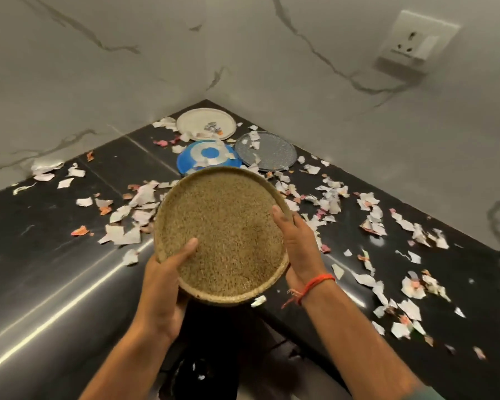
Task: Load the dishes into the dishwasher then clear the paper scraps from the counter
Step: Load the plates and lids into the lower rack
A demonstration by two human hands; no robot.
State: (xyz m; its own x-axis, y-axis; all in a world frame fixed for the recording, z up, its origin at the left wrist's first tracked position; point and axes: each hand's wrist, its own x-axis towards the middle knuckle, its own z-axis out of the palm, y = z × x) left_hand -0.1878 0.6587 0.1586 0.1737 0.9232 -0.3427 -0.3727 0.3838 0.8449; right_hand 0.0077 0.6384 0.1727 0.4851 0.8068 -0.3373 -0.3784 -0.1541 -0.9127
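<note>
**Speckled plate lifted, three dishes left in the corner**

Left hand and right hand clamp opposite rims of the speckled tan plate, thumbs inside, held above the black counter. Looks rigid, ceramic-like, breakable; a two-sided rim hold suits it. Beyond: blue plate, white plate, grey plate. Paper scraps scattered everywhere.

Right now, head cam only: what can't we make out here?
- Dishwasher: no part is identifiable; the dark area under the tan plate shows no detail.
- Fingers of the left hand and right hand: hidden under the tan plate, only thumbs show.
- Blue plate: near edge covered by the tan plate.
- Paper scraps at right: blurred, print unreadable.
- Counter: cut off by the left and right edges.
</note>
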